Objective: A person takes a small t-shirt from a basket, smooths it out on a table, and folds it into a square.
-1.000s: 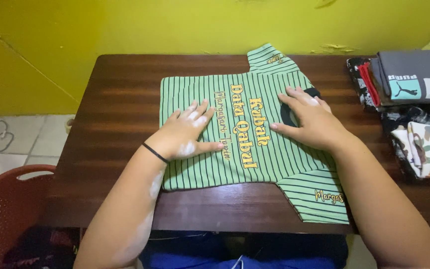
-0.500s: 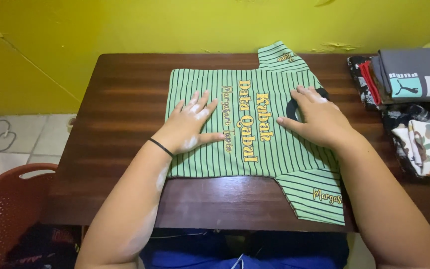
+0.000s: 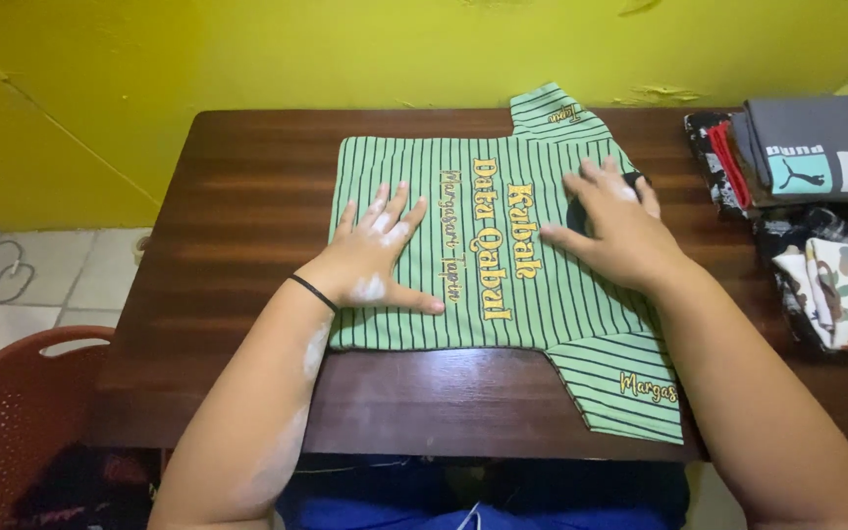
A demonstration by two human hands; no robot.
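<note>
A green T-shirt (image 3: 463, 285) with thin black stripes and yellow lettering lies spread flat on the dark wooden table (image 3: 238, 206), its neck to the right and one sleeve hanging at the near edge. My left hand (image 3: 375, 257) rests palm down on the shirt's lower body, fingers apart, a black band on the wrist. My right hand (image 3: 615, 224) lies flat over the black collar near the shirt's chest, fingers spread. Neither hand grips the cloth.
A stack of folded clothes (image 3: 817, 196), grey, black, red and patterned, sits at the table's right end. A red perforated laundry basket (image 3: 12, 422) stands on the tiled floor at lower left. A yellow wall (image 3: 345, 49) backs the table.
The shirt slid slightly right and away from the near edge a second ago. Both hands have shifted a little over the cloth, staying flat on it.
</note>
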